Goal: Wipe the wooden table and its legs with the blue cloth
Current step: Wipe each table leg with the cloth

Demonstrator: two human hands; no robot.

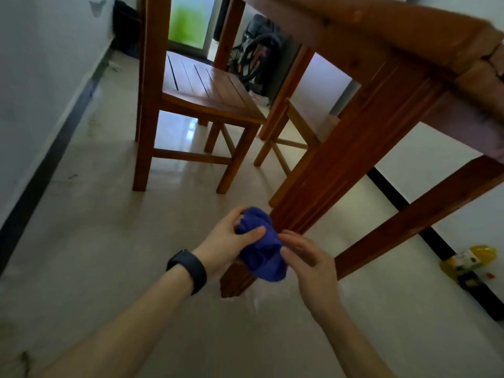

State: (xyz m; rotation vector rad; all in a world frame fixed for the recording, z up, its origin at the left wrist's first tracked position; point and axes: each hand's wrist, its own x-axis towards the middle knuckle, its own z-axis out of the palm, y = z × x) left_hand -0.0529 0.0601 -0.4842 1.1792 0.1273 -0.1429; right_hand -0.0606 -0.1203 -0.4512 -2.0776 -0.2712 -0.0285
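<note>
The blue cloth is bunched into a ball and pressed against the lower part of the nearest table leg, a little above where that leg meets the floor. The left hand grips the cloth, with its thumb laid across the front and its fingers curled round the far side. The right hand is at the cloth's near edge, its bent fingers and thumb tip touching the fabric; I cannot tell whether they pinch it or only rest on it. A black wristband sits on the left wrist. The leg slants up to the wooden tabletop, seen from below at the upper right, and a second leg stands further right. Beyond the first leg, a wooden chair with a slatted seat stands on the pale glossy tiles. A dark bag lies on the floor behind it. A yellow packet lies by the black skirting on the right, and a white wall runs along the left.
</note>
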